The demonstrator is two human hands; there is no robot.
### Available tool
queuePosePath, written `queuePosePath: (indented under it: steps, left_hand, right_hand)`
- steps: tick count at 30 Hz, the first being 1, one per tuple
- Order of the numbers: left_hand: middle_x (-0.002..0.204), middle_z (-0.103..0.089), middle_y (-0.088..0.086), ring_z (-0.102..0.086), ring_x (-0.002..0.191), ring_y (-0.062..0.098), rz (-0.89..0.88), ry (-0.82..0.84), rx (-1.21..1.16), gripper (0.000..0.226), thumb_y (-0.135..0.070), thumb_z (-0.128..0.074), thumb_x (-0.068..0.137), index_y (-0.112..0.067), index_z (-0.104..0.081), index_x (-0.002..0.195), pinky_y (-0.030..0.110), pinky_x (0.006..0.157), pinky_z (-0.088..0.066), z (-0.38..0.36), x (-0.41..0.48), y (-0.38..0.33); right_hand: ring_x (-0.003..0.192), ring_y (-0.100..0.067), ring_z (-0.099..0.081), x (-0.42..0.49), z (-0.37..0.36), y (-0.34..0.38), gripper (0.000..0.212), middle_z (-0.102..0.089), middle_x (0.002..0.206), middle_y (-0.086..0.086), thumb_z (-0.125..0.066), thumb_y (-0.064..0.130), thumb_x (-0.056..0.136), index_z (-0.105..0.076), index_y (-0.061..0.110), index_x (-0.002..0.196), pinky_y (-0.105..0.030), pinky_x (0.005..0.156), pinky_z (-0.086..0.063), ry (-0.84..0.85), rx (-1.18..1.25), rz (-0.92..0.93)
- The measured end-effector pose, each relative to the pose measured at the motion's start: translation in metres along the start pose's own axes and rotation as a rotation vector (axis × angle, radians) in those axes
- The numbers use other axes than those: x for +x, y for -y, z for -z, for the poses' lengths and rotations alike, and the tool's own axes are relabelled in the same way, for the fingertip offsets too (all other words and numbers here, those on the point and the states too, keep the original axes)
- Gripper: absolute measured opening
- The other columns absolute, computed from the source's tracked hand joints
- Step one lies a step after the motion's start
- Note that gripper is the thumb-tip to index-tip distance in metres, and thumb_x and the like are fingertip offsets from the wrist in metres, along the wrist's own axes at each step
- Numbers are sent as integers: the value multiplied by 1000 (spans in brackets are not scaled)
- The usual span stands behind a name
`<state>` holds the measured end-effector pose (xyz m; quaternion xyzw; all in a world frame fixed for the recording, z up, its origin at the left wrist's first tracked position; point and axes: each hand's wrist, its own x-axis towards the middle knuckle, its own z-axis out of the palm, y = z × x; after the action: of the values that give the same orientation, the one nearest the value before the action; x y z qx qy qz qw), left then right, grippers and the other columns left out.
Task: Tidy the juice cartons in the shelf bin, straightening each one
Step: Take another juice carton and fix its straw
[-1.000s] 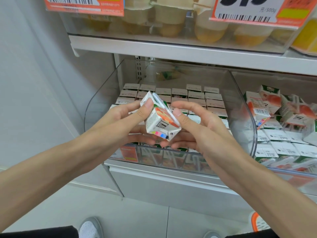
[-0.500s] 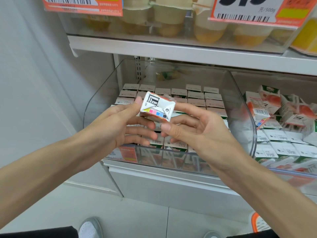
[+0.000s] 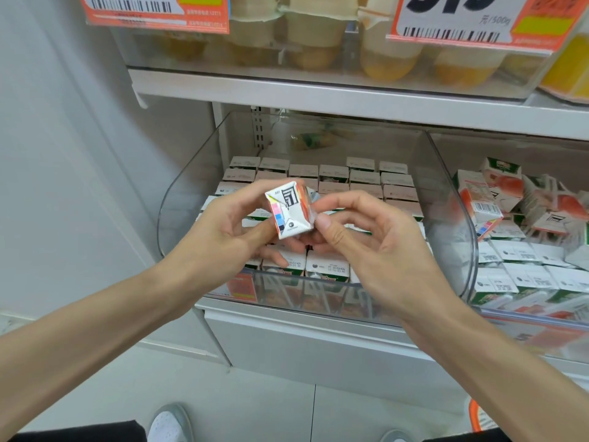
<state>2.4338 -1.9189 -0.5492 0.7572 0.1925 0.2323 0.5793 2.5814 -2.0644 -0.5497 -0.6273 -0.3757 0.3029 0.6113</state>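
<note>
Above the clear plastic bin point(image 3: 191, 199) (boxy cartons point(image 3: 365, 177) in rows), left hand point(image 3: 223, 237) and right hand point(image 3: 376, 250) pinch one paper carton point(image 3: 288, 215).

Above the clear shelf bin point(image 3: 188, 199), two price tags point(image 3: 462, 20) are cut off by the top edge. Inside the bin, the left hand point(image 3: 229, 237), the right hand point(image 3: 376, 247) and the juice carton point(image 3: 288, 213) they hold hide part of the rows of cartons point(image 3: 365, 177). The date print on the cartons nearest the bin's front wall is too small to read. Right of the bin, a neighbouring bin point(image 3: 522, 317) runs past the frame edge.
</note>
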Motion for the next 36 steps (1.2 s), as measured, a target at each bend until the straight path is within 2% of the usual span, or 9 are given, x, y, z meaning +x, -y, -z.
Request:
queuePosePath:
  steps: [4,6,8,12,18,22,29,32,36]
  left_hand:
    - [130,-68,9,-78,95,21,-65,-46,58,47,-1,-57,104,-27,-63,143,25,73,-62,0,2,-2]
    - [129,-66,9,-74,96,17,-88,-48,90,48,-5,-58,104,-33,-63,143,24,74,-60,0,2,-1]
    - [130,-64,7,-71,102,20,-98,-32,134,50,-10,-61,104,-41,-61,144,25,77,-60,-1,2,0]
    - [134,-59,-5,-66,122,14,-99,-21,157,54,-21,-62,102,-49,-55,147,27,90,-60,-1,0,3]
    - [146,-63,-19,-63,133,7,-105,67,28,54,-14,-58,104,-38,-53,151,29,101,-58,-3,-3,-3]
    - [141,-67,-19,-62,135,14,-117,4,57,54,-12,-68,97,-36,-61,145,41,116,-48,-1,-3,-6]
    - [141,-66,-22,-57,139,4,-56,-65,-4,69,-16,-78,82,-39,-60,145,30,118,-46,2,-4,-8]
    - [144,-65,-19,-59,136,2,3,-66,-125,76,-20,-79,80,-40,-54,149,31,119,-44,2,-4,-10]
    - [137,-71,-9,-70,125,16,60,-45,-185,65,-28,-75,85,-31,-58,147,33,107,-56,-2,-2,-12]
  right_hand:
    - [92,-9,-79,-2,3,9,21,-78,98,1,-69,10,100,-75,26,112,-24,88,-59,7,-26,-15]
    - [97,-15,-78,-2,4,10,23,-77,104,-1,-71,10,95,-75,28,110,-38,97,-59,1,-28,-48]
    - [100,-19,-78,-1,3,10,16,-78,111,-4,-72,14,96,-75,21,110,-45,102,-58,-1,32,-64]
    - [104,-22,-79,1,5,9,15,-79,116,-9,-71,20,99,-72,7,107,-36,101,-59,5,150,-72]
    - [103,-27,-79,2,5,14,18,-81,105,-6,-54,10,103,-61,-7,101,-39,101,-59,62,292,-118]
    - [100,-26,-79,1,4,16,43,-81,103,-3,-56,27,107,-56,-15,114,-40,98,-60,74,257,-140]
    - [105,-35,-77,3,3,8,30,-79,111,-17,-70,34,99,-61,11,82,-41,90,-64,36,190,-196]
    - [110,-33,-76,5,6,5,14,-76,122,-16,-79,20,93,-75,11,102,-40,91,-61,60,241,-204]
    - [122,-19,-71,7,12,5,60,-68,139,-8,-90,9,73,-74,20,129,-35,109,-52,64,312,-190]
